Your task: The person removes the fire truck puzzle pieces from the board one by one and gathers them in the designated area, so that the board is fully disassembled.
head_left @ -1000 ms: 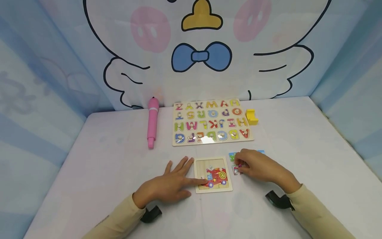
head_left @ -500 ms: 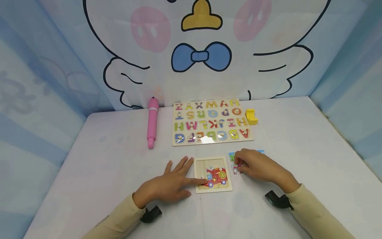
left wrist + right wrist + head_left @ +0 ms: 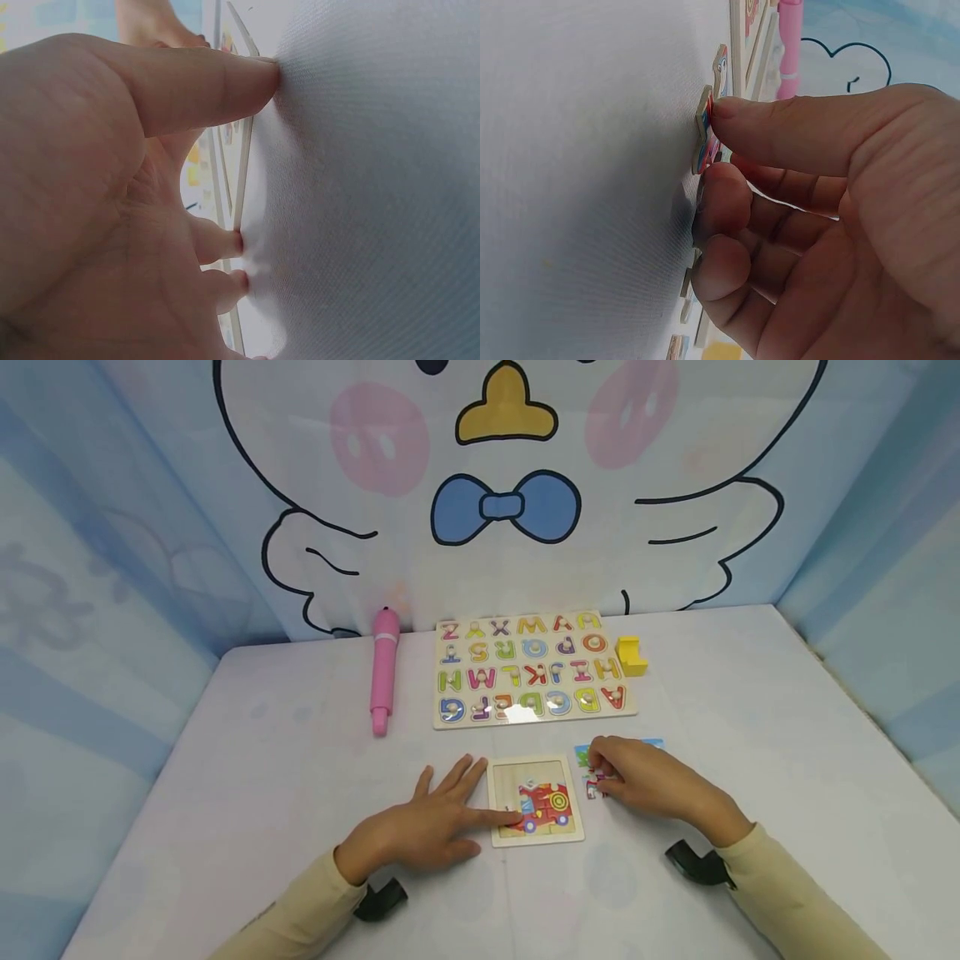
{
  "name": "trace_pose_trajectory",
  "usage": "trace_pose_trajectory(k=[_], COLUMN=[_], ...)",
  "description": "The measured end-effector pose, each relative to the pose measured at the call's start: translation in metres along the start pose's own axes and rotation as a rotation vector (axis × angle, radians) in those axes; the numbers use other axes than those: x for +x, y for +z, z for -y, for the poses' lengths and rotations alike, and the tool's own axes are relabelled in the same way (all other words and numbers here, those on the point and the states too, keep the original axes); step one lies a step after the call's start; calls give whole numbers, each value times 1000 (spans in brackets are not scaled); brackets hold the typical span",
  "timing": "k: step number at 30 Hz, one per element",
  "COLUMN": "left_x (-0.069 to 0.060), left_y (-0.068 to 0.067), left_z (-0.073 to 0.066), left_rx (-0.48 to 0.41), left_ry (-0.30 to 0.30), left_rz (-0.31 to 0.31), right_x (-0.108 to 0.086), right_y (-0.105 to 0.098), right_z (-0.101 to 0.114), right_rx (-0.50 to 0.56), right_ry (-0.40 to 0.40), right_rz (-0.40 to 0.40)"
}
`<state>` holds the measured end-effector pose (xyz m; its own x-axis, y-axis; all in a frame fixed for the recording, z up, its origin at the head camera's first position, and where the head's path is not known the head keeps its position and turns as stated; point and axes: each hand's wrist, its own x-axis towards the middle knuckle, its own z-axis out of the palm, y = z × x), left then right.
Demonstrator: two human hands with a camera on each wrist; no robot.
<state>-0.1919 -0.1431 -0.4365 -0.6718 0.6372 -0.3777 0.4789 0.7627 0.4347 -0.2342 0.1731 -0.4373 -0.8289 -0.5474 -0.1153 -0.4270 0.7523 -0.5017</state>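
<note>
In the head view, my left hand (image 3: 423,831) lies with fingers spread, its index fingertip on a red truck puzzle (image 3: 551,803) inside a square wooden frame (image 3: 540,841). The truck fills the lower right of the frame; bare wood shows above it. The left wrist view has the left thumb (image 3: 217,86) resting on the cloth. Right of the frame, my right hand (image 3: 652,777) bends over small puzzle pieces (image 3: 592,788). Seen from the right wrist, its curled fingers and thumb (image 3: 780,135) pinch a colourful piece (image 3: 705,112) low at the cloth; the fingers partly hide it.
Behind the frame lies an alphabet board (image 3: 495,720) with colourful letters. A yellow block (image 3: 632,657) stands at its right, and a pink pen-shaped toy (image 3: 384,668) lies to its left. Blue-edged pieces (image 3: 652,743) are beyond the right hand. A printed curtain borders the table (image 3: 300,735).
</note>
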Motion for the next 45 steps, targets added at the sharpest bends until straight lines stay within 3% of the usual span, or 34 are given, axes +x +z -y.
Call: trace_pose_trajectory(k=[16, 23, 27, 32, 36, 45], left_x=[-1, 0, 2, 2, 3, 2], left_y=[3, 2, 3, 5, 6, 2], left_z=[5, 4, 3, 3, 2, 1], left_rx=[-1, 5, 9, 10, 1, 17], left_ry=[0, 13, 7, -17, -20, -17], left_rz=[0, -4, 5, 13, 18, 18], right_x=[3, -1, -4, 9, 21, 28], right_y=[1, -3, 1, 8, 12, 16], right_z=[1, 12, 24, 44, 58, 59], right_rx=[-38, -65, -134, -258, -313, -307], right_ry=[-24, -112, -179, -243, -234, -224], right_rz=[12, -20, -30, 14, 54, 65])
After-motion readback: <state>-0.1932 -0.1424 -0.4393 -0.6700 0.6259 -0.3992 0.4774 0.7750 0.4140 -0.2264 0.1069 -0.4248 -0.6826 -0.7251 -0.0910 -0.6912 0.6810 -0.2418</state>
